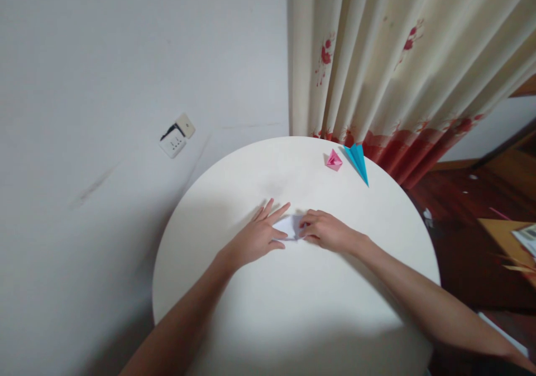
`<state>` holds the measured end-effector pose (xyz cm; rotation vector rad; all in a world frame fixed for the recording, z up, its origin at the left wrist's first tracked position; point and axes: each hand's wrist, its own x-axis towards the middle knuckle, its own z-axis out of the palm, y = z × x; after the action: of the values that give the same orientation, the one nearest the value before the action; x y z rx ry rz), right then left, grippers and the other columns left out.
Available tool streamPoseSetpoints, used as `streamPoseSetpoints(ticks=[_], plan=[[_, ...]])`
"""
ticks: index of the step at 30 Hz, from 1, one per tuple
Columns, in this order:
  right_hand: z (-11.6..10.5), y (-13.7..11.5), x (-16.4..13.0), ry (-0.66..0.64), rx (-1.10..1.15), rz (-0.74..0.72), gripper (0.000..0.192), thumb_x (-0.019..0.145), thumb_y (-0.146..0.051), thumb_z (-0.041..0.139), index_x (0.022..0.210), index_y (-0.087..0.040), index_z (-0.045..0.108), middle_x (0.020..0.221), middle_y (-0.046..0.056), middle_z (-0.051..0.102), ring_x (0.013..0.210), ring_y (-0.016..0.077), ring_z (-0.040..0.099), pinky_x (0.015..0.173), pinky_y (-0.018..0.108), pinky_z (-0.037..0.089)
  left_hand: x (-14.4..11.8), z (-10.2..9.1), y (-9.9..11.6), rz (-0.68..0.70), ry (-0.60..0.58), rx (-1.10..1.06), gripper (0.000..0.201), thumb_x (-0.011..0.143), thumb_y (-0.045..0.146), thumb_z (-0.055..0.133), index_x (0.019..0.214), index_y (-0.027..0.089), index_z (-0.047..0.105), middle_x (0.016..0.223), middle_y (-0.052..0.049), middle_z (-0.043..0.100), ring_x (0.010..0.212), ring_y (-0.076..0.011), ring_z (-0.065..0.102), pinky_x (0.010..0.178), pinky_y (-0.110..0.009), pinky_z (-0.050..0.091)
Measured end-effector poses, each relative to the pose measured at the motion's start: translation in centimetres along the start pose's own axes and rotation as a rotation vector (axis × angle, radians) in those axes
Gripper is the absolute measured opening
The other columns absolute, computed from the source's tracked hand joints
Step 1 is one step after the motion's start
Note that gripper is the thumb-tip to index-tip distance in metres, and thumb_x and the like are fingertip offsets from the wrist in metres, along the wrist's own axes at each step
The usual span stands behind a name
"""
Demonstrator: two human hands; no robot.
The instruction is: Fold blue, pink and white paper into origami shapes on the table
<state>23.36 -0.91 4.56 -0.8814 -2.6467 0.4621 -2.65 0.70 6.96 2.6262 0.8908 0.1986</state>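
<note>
- White folded paper point(290, 226) lies flat near the desk's middle, mostly hidden under both hands; its shape is hard to make out.
- Left hand point(255, 236) lies flat on the paper's left part, fingers stretched out and spread, gripping nothing.
- Right hand point(324, 231) has curled fingers pressing the paper's right edge; whether it pinches a flap is hidden, cannot tell.
- Round white desk point(301, 314) carries it all; near edge cut off by the frame.
- Pink folded piece point(334, 160) and blue paper dart point(357, 161) sit just beside each other at the far rim, well apart from the hands.
- Flowered curtain point(402, 57) hangs behind; wall socket point(176, 136) at left, partly broken-looking, blurred.
</note>
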Motion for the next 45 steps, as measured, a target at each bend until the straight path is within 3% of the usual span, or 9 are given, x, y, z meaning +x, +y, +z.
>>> streamPoseSetpoints(ticks=[6, 15, 24, 34, 41, 45], plan=[[-0.1, -0.5, 0.1, 0.007, -0.038, 0.054, 0.023, 0.1, -0.029, 0.052, 0.097, -0.018, 0.072, 0.095, 0.008, 0.07, 0.094, 0.0217, 0.058, 0.084, 0.034, 0.042, 0.1, -0.2, 0.4, -0.009, 0.005, -0.069, 0.021, 0.095, 0.036, 0.06, 0.099, 0.029, 0.079, 0.163, 0.001, 0.029, 0.152, -0.0313, 0.014, 0.123, -0.051, 0.017], [0.7, -0.9, 0.7, 0.037, -0.162, 0.17, 0.021, 0.101, -0.029, 0.051, 0.095, -0.018, 0.069, 0.088, 0.006, 0.068, 0.09, 0.0207, 0.055, 0.078, 0.033, 0.032, 0.4, 0.9, -0.7, -0.109, 0.06, -0.096, 0.028, 0.096, 0.034, 0.057, 0.081, 0.02, 0.077, 0.149, -0.008, 0.048, 0.147, -0.0293, 0.031, 0.121, -0.045, 0.027], [0.9, -1.1, 0.8, 0.07, -0.164, 0.234, 0.013, 0.097, -0.019, 0.057, 0.092, -0.018, 0.069, 0.087, 0.005, 0.069, 0.092, 0.0204, 0.054, 0.082, 0.034, 0.028, -0.3, 0.4, -2.3, -0.121, 0.019, -0.157, 0.01, 0.086, 0.028, 0.07, 0.091, 0.024, 0.078, 0.149, -0.006, 0.046, 0.141, -0.0281, 0.04, 0.118, -0.043, 0.029], [1.2, -0.9, 0.7, 0.059, -0.2, 0.23, 0.019, 0.099, -0.019, 0.052, 0.092, -0.019, 0.069, 0.085, 0.006, 0.068, 0.092, 0.0209, 0.053, 0.083, 0.035, 0.026, 0.0, 1.3, -2.6, -0.074, 0.026, -0.24, 0.014, 0.091, 0.023, 0.063, 0.093, 0.022, 0.077, 0.146, -0.007, 0.049, 0.137, -0.0247, 0.044, 0.116, -0.039, 0.032], [1.4, -0.8, 0.8, 0.061, -0.206, 0.222, 0.018, 0.097, -0.017, 0.054, 0.091, -0.019, 0.07, 0.085, 0.006, 0.068, 0.093, 0.0211, 0.053, 0.082, 0.037, 0.026, 0.2, 1.4, -2.4, -0.079, 0.003, -0.164, 0.023, 0.094, 0.023, 0.057, 0.079, 0.019, 0.073, 0.134, -0.01, 0.056, 0.136, -0.0259, 0.044, 0.112, -0.04, 0.036], [1.6, -0.7, 0.8, 0.105, -0.19, 0.224, 0.012, 0.096, -0.018, 0.057, 0.095, -0.02, 0.069, 0.087, 0.006, 0.068, 0.094, 0.0219, 0.053, 0.083, 0.037, 0.027, 0.2, 1.8, -2.3, -0.081, 0.038, -0.14, 0.015, 0.092, 0.023, 0.06, 0.085, 0.021, 0.073, 0.138, -0.008, 0.051, 0.134, -0.0266, 0.045, 0.114, -0.043, 0.034]])
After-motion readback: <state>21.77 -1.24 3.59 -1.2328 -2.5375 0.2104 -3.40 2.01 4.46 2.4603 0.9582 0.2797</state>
